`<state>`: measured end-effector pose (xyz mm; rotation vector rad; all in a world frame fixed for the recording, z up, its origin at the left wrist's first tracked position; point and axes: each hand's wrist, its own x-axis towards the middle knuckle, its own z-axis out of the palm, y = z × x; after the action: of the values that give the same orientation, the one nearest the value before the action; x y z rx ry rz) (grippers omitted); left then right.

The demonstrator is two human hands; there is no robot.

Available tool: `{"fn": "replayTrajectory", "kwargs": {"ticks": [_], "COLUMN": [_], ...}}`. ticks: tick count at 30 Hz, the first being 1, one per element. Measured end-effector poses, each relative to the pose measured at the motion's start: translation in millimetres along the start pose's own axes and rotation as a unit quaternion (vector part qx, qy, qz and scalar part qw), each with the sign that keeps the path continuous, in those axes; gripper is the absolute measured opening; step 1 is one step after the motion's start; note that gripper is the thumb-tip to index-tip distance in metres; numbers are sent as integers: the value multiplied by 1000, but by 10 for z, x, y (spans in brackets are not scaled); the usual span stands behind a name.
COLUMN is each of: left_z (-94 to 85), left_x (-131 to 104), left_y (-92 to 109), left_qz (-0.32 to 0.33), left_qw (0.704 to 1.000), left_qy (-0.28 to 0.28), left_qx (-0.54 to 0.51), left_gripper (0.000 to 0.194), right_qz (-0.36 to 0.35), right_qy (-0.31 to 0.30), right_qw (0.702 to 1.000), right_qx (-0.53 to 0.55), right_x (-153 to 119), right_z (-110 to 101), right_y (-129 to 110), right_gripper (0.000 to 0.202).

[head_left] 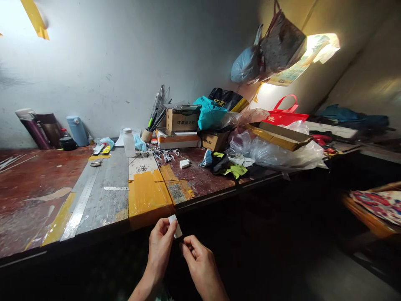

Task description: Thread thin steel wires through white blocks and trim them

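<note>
In front of the bench's front edge, my left hand (159,244) pinches a small flat white block (177,230) between thumb and fingers. My right hand (200,261) is just right of and below the block, its thumb and forefinger pressed together. Whatever lies in that pinch is too small to make out. A faint thin line rises near the top of the block. Nearest to both hands on the bench is a section covered in yellow tape (150,195). Beyond it lie small metal pieces (141,168) and another white block (184,163).
Long steel ruler (82,205) and short ruler (116,188) lie on the bench at left. A white bottle (128,144), cardboard box (182,119) and gloves (230,165) stand or lie farther back. Plastic bags (282,154) crowd the right side. A cloth-topped seat (379,205) is at far right.
</note>
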<state>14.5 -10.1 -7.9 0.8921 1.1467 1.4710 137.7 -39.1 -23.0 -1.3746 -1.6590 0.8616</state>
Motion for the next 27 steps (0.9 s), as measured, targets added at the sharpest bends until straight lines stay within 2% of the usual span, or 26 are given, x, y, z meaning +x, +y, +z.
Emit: {"fn": "replayTrajectory", "kwargs": {"ticks": [3,8,12,16,20,25,27], "left_z": [-49,-127,-186,-222,-180,-63,-36], "left_x": [30,38,34,30,50,67,51], "left_y": [-35,-8,42,69,51,13,11], "left_qz": [-4,-7,-12,-13,-10,-10,-9], "left_qw": [1000,1000,999,999,1000,1000,1000], "left_qy": [13,22,31,32,28,25,23], "left_qx": [5,4,2,1,-2,-9,-9], "left_gripper": [33,36,37,38,39,40,38], "right_qz": [-18,-6,33,24,7,35,33], "right_qy": [-24,-75,-91,-95,-100,-68,-57], "right_qw": [1000,996,993,993,994,997,998], "right_qx": [6,40,73,71,45,30,20], "right_x": [16,21,18,12,16,28,23], "right_z": [-20,-22,51,67,17,-31,-57], "right_y": [-85,-185,-209,-232,-221,-162,-152], "right_gripper": [23,27,12,21,31,16,18]}}
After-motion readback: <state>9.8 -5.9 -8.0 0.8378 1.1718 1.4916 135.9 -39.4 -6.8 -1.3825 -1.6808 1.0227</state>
